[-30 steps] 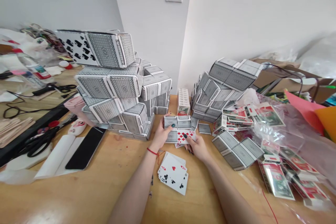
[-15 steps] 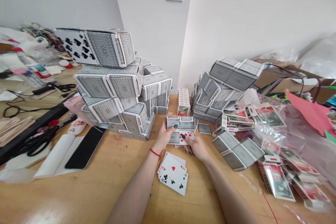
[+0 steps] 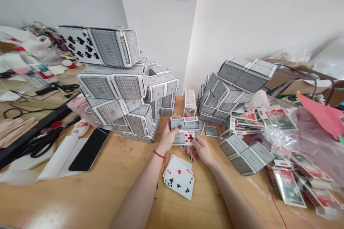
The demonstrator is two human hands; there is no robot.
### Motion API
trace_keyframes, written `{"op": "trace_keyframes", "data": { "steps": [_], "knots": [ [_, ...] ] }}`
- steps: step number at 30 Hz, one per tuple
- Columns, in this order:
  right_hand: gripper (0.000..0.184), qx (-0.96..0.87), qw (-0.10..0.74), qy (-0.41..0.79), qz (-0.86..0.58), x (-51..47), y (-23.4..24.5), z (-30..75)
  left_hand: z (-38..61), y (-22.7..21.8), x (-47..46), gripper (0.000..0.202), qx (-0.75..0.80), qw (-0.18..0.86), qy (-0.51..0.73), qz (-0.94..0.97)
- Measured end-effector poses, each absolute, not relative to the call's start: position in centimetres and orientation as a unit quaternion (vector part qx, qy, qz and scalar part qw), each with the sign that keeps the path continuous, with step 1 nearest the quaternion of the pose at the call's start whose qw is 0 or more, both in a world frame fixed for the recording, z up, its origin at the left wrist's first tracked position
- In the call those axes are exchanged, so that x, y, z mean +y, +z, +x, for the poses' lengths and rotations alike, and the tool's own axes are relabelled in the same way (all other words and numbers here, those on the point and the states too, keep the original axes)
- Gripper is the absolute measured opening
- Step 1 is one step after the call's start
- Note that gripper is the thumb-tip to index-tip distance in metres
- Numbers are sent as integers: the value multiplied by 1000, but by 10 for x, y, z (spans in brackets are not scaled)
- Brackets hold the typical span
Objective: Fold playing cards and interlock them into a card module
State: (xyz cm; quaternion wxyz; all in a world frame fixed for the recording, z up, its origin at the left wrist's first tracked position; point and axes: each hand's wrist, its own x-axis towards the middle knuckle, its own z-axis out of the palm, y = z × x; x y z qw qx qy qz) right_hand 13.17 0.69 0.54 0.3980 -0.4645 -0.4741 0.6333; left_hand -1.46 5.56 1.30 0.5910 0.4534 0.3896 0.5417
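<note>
A block folded from grey-backed playing cards [image 3: 190, 123] stands on the wooden table in front of me. My left hand [image 3: 168, 137] grips its left end, thumb on the near side and the other fingers hidden behind. Along the block's near side is a face-up diamonds playing card [image 3: 189, 136], pinched at its right end by my right hand [image 3: 201, 149], thumb on its face. The card's left part goes under or beside a grey card back; I cannot tell which. Closer to me lies a loose pile of playing cards [image 3: 178, 182], with an eight of clubs on top.
A tall stack of card blocks [image 3: 126, 87] rises at left, a smaller stack [image 3: 228, 89] at right. A two-part card block [image 3: 247, 154] sits beside opened card boxes [image 3: 287, 186]. A black phone [image 3: 88, 150] and scissors [image 3: 45, 141] lie left.
My right hand has shifted the diamonds card a little to the left along the block, and its lower fingers have spread. The left hand keeps its grip. The whole view has moved slightly.
</note>
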Motion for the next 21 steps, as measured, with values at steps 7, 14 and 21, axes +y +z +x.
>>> {"op": "trace_keyframes", "data": {
  "steps": [7, 14, 21],
  "knots": [
    [37, -494, 388, 613, -478, 5, 1, 130, -13, 11, 55, 49, 391, 564, 549, 477],
    [40, -502, 373, 621, -473, 4, 3, 129, -7, 14, 50, 46, 388, 557, 550, 486],
    [39, -508, 377, 592, -499, 3, 0, 126, -3, 13, 48, 40, 410, 527, 558, 493]
  ]
}}
